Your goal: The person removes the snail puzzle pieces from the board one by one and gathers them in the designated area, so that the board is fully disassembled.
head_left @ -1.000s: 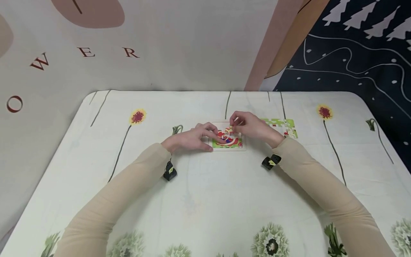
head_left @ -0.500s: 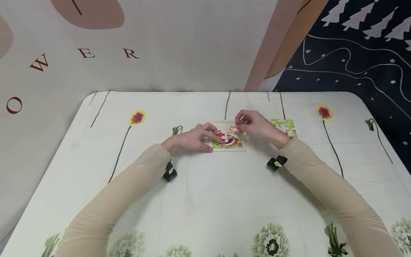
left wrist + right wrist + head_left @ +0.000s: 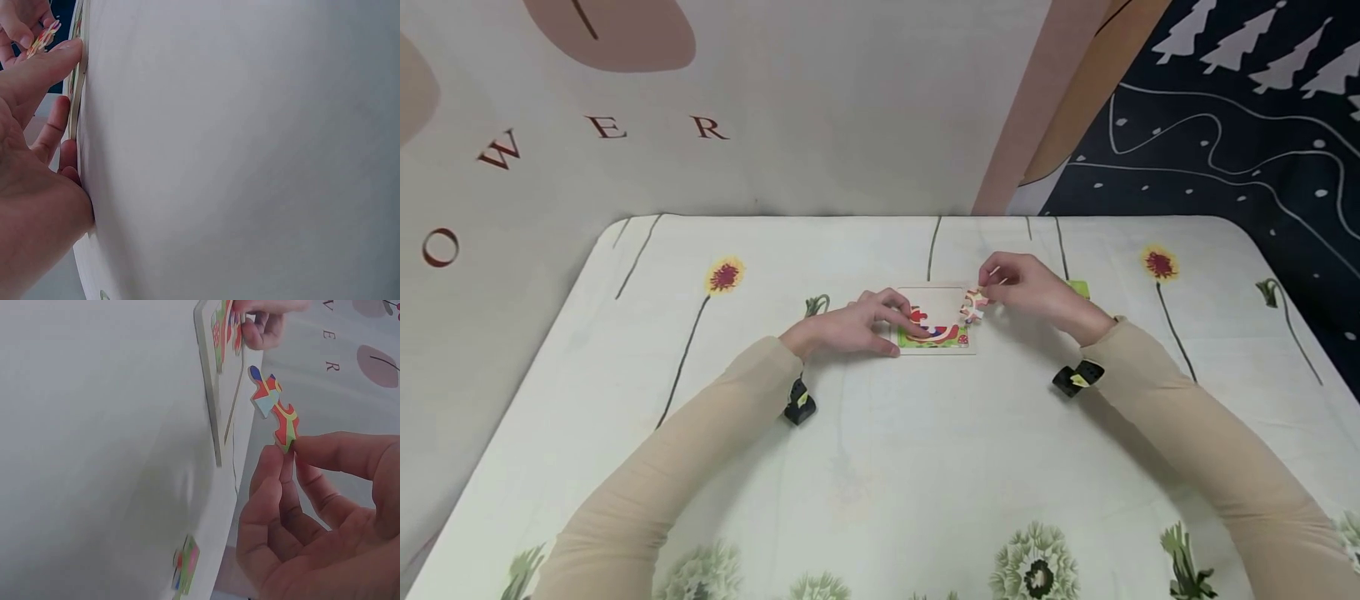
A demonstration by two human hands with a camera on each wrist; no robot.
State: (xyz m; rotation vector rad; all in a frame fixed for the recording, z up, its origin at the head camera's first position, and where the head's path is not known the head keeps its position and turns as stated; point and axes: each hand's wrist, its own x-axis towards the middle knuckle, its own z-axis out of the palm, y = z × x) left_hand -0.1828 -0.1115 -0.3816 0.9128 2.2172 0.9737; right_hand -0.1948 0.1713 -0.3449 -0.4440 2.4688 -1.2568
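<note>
My right hand (image 3: pixel 1026 287) pinches a small clump of joined jigsaw pieces (image 3: pixel 284 419) between thumb and fingertips, held up off the puzzle board at its right edge. The clump is red, yellow and light blue with a blue tip. The flat, pale-rimmed puzzle board (image 3: pixel 934 294) lies under my left hand (image 3: pixel 859 323), its upper part bare. Extended fingers of that hand rest on the colourful pieces (image 3: pixel 947 337) left along the board's lower side, partly hiding them. In the left wrist view, the thumb (image 3: pixel 65 56) lies along the board's edge.
Loose green puzzle pieces (image 3: pixel 1079 288) lie on the table right of the board, mostly hidden behind my right hand; some show low in the right wrist view (image 3: pixel 187 565). A white flower-printed cloth (image 3: pixel 880 467) covers the table, which meets a wall (image 3: pixel 850 150) behind.
My right hand has moved right and slightly up, lifting the joined jigsaw pieces out of the board and baring its upper part. My left hand stays in place on the board.
</note>
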